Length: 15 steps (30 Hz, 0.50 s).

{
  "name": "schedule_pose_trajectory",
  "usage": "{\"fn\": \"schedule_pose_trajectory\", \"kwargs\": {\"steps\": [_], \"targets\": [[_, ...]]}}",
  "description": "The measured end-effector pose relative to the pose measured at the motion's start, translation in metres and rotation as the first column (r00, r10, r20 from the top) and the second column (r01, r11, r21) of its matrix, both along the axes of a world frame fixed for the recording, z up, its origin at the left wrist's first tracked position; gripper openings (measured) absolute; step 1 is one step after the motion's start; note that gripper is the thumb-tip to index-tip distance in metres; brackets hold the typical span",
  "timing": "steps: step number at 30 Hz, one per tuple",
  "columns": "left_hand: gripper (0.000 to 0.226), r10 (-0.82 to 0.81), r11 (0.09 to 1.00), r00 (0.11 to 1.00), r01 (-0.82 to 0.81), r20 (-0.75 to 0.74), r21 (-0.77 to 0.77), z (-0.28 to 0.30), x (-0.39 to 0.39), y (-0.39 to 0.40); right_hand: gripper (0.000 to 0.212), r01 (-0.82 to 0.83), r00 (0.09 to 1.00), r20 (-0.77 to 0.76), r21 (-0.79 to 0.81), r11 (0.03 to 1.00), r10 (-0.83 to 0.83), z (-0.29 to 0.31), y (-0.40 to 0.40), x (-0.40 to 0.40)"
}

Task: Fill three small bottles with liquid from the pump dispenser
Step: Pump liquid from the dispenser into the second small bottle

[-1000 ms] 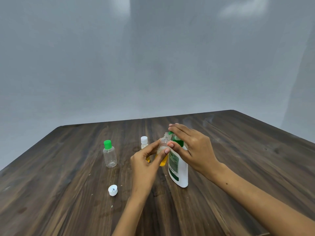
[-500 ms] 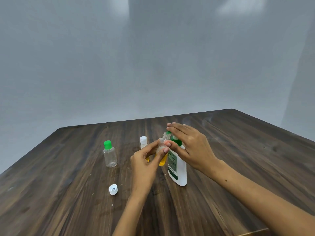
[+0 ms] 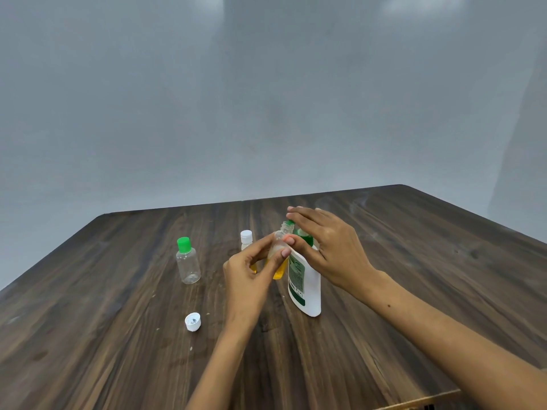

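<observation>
Just a dark wood-grain table [image 3: 414, 261] with a few tiny pale specks scattered on it. Behind it there's a plain grey wall [image 3: 207, 99] with some soft shadows, that's about it.

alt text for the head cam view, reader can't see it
Left hand holds a small open bottle at the spout of a white pump dispenser; right hand rests on its pump. A green-capped empty bottle and loose white cap sit left.

Open tabletop [image 3: 414, 261] right of pump dispenser [image 3: 306, 287], and across the near left. Blocked mid-table by green-capped bottle [image 3: 187, 261], white-capped bottle [image 3: 246, 238] farther back, loose white cap [image 3: 193, 321] nearer. Narrow gap between bottle and cap.
</observation>
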<state>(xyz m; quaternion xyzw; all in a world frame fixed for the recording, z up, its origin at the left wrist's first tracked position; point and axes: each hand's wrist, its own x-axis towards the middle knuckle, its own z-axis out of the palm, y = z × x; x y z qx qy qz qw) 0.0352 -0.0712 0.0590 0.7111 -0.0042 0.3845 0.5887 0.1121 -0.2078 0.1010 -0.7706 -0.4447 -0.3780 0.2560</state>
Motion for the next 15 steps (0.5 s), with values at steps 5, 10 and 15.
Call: {"fn": "schedule_pose_trajectory", "kwargs": {"steps": [5, 10, 15], "targets": [[0.037, 0.0, 1.0, 1.0, 0.0, -0.006, 0.0, -0.0036, -0.001, -0.0017, 0.066, 0.005, 1.0, -0.014, 0.022, 1.0, -0.005, -0.0062, -0.0001, -0.0011], [0.038, 0.012, 1.0, 1.0, -0.012, -0.004, 0.003, -0.0047, 0.001, -0.0009, 0.069, 0.008, 1.0, 0.019, 0.018, 1.0, -0.008, 0.0007, 0.0006, -0.0022], [0.039, 0.011, 1.0, 1.0, -0.011, -0.004, -0.01, -0.0064, 0.0009, -0.0023, 0.07, 0.01, 1.0, 0.008, 0.033, 0.999, -0.011, -0.0059, 0.0002, -0.0006]]}}
